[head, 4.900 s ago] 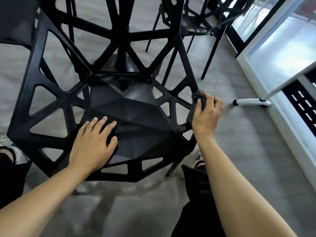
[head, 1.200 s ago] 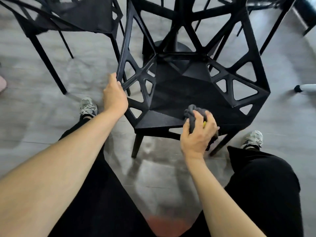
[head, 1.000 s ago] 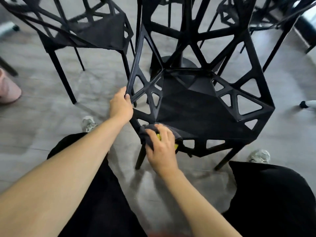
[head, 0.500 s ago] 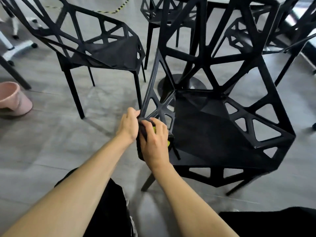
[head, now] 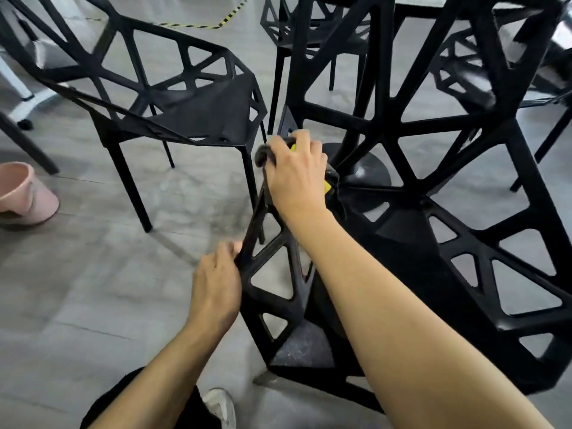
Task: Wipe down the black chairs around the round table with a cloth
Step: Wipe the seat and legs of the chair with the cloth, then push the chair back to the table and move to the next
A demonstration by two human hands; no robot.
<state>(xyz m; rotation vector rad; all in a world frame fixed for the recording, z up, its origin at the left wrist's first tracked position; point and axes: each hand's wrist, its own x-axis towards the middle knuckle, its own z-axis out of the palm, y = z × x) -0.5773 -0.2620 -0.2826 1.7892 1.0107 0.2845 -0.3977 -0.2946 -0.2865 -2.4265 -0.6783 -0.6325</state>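
Right hand (head: 297,178) clenched around the cloth (head: 263,154) — dark, with a yellow patch showing — pressed on the upper part of the left arm frame of the near chair (head: 411,264). Left hand (head: 216,286) grips the same frame lower down, likely to steady the chair against the wiping push. Open lattice means each strut probably needs its own pass. A second chair (head: 185,106) stands just to the left, its front leg close to the wiping hand — tight clearance. Table base (head: 368,171) behind. Pink bucket (head: 21,193) well apart at the left edge.
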